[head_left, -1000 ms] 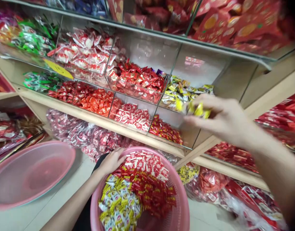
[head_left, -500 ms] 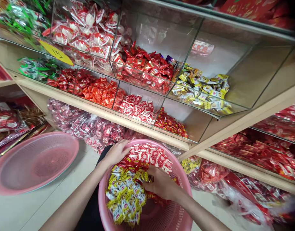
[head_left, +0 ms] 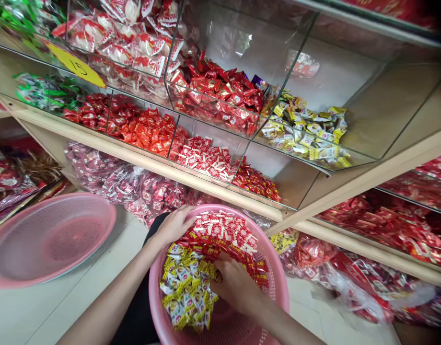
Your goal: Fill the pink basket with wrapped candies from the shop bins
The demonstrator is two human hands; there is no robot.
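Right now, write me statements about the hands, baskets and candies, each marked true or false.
The right hand is inside the round pink basket. True.
The left hand grips the shallow pink basket. False: it is at the round one's rim.
In the round one, red-and-white candies lie beyond the yellow-and-white candies. True.
The shallow basket is right of the round one. False: it is left.
Similar yellow-and-white candies lie in a shelf compartment. True.
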